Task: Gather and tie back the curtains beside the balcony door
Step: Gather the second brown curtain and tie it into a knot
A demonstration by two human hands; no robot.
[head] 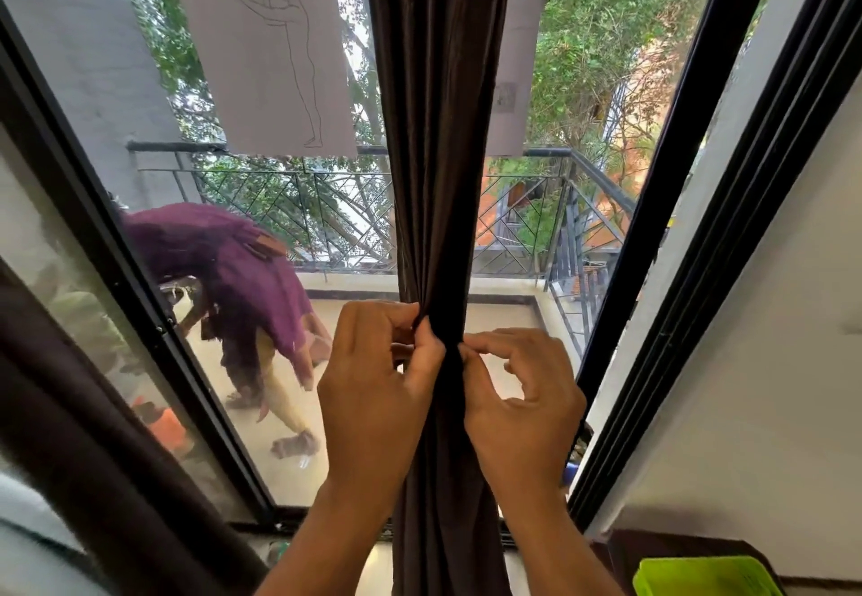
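A dark brown curtain [438,129] hangs gathered into a narrow bundle down the middle of the glass balcony door. My left hand [373,390] pinches the bundle's left side at its narrowest point, fingers curled around the folds. From the right, my right hand [517,404] pinches the same spot with thumb and forefinger, the other fingers loosely bent. Whether a tie band runs around the fabric between my hands I cannot tell. A second dark curtain [93,432] hangs at the lower left edge.
Black door frames [699,175] run diagonally on both sides. Two paper sheets with line drawings [266,44] are stuck to the glass. On the balcony a person in purple [242,287] bends over. A green plastic container [704,577] sits at the lower right.
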